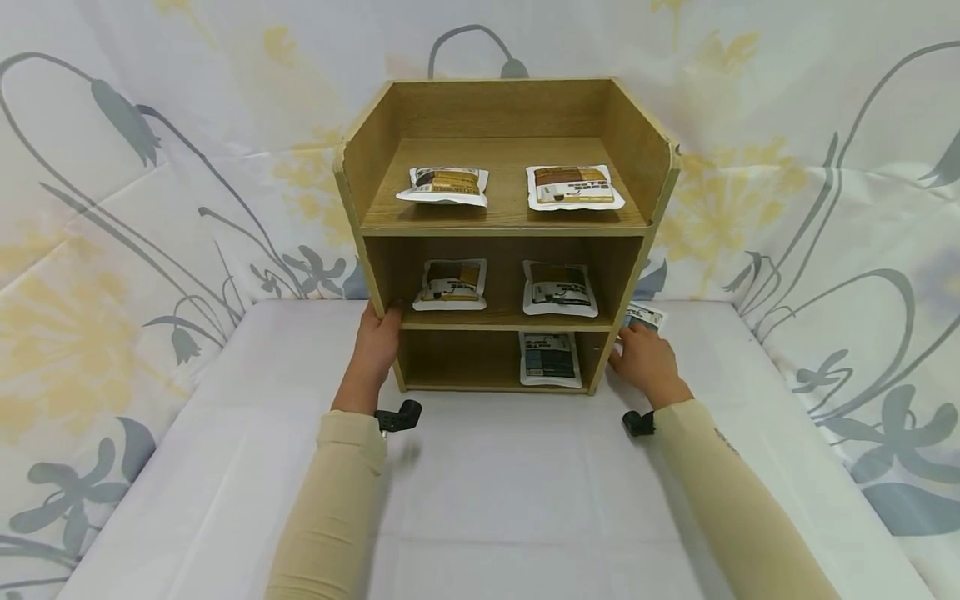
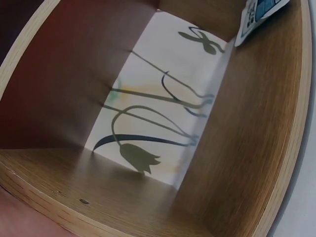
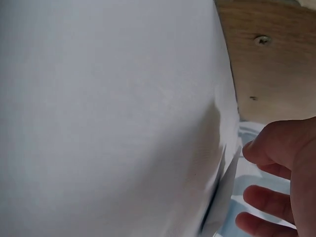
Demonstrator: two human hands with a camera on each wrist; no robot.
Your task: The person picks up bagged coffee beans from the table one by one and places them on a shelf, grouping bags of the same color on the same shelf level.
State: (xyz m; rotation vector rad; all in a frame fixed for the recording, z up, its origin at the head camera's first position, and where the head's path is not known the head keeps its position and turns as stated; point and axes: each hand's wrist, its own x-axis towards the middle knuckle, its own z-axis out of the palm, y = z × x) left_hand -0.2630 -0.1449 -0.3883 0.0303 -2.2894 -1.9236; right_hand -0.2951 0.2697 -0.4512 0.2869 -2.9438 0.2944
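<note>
A three-tier wooden shelf [image 1: 504, 227] stands at the back of the white-covered table. My left hand [image 1: 377, 337] grips its left side panel [image 1: 365, 258] near the middle board, with fingertips at the front edge. On the shelf's right, my right hand [image 1: 647, 360] reaches down beside the side panel, at a white packet [image 1: 649, 316] lying by the shelf and partly covered by the hand. The right wrist view has the fingers [image 3: 269, 200] apart and loosely bent next to the packet. Another packet [image 1: 550, 360] leans in the bottom compartment's right half.
On the top board lie a yellow-labelled packet [image 1: 446, 185] and a brown-labelled packet [image 1: 573, 187]. The middle compartment holds a left packet [image 1: 452, 284] and a right packet [image 1: 558, 288]. A floral cloth [image 1: 795, 208] hangs close behind and at both sides.
</note>
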